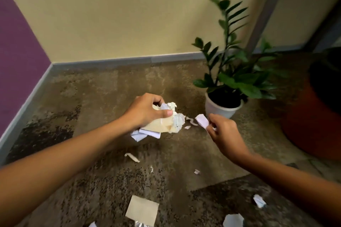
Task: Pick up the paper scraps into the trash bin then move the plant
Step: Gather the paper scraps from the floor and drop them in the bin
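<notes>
Left hand [145, 110]: fingers [156, 100] clamped round a crumpled wad of paper scraps [166, 125], white and tan, held above the floor [110, 88]. Right hand [225, 132]: fingers pinch one small white scrap [202, 119] just beside the wad. More on the floor nearer the camera: tan square [142, 210], torn white bits [259, 203]. Plant [234, 77] in white pot [219, 109] stands just behind the right hand. Orange round container [313, 125] at right is cut off and blurred; can't tell if it's the bin.
</notes>
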Tool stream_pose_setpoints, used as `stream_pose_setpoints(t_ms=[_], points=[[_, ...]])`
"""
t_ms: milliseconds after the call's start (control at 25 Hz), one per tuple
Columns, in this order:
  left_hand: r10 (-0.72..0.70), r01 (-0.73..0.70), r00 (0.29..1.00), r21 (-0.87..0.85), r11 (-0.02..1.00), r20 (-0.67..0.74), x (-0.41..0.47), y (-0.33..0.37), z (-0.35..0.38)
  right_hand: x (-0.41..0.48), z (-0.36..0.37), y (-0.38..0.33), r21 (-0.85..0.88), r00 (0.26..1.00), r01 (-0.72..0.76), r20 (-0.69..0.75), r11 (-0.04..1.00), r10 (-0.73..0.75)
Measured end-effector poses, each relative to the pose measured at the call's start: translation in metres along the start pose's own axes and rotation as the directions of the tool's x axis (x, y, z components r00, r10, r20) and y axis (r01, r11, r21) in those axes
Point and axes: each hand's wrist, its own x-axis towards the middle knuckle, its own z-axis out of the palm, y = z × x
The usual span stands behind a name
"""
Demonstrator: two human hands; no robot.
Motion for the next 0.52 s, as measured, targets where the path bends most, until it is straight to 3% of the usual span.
stream_pose_setpoints(t_ms=[120, 400, 520], points=[[0.133, -0.133, 0.991, 0.012, 0.991, 0.029, -0.003, 0.059, 0.011, -0.005, -0.069, 0.006, -0.051, 1.000, 0.003, -0.031, 0.999, -0.005], [0.351, -0.354, 0.932, 0.022, 0.935, 0.087, -0.003, 0.187, 0.036, -0.020, -0.219, 0.033, -0.008, 0.919, -0.337, -0.221, 0.941, 0.327], [0.356, -0.359, 0.931, 0.013, 0.933, 0.083, 0.012, 0.239, 0.051, -0.028, -0.257, 0.064, 0.289, 0.809, -0.469, -0.240, 0.835, 0.537]])
